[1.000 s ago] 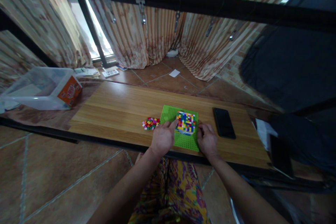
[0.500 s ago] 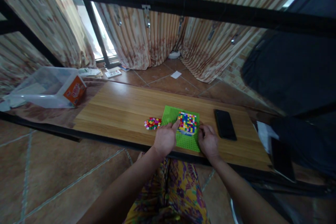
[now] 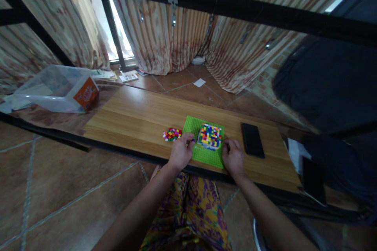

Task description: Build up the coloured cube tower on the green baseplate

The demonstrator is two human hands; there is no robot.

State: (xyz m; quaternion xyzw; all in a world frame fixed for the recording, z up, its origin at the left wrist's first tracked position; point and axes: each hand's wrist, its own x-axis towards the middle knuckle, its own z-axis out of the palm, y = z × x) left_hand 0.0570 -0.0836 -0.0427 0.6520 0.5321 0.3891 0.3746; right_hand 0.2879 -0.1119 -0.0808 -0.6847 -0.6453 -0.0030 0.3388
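A green baseplate [image 3: 203,155] lies near the front edge of the wooden table [image 3: 132,119]. A square block of many-coloured small bricks [image 3: 209,136] stands on it. My left hand [image 3: 180,152] rests on the plate's left edge, its fingertips pinched on what looks like a small blue-purple brick beside the block. My right hand [image 3: 232,157] lies at the plate's right edge, with curled fingers touching the rim next to the block. A little pile of loose coloured bricks [image 3: 172,134] sits on the table just left of the plate.
A black phone [image 3: 252,139] lies right of the plate. A clear plastic box [image 3: 53,92] with an orange label stands at the far left. A dark bag [image 3: 326,82] and a second dark device [image 3: 313,180] are at the right. Striped curtains hang behind.
My left index finger has come off the top of the brick block and the fingers have curled at its left side. The right hand has stayed put. The view shifted slightly.
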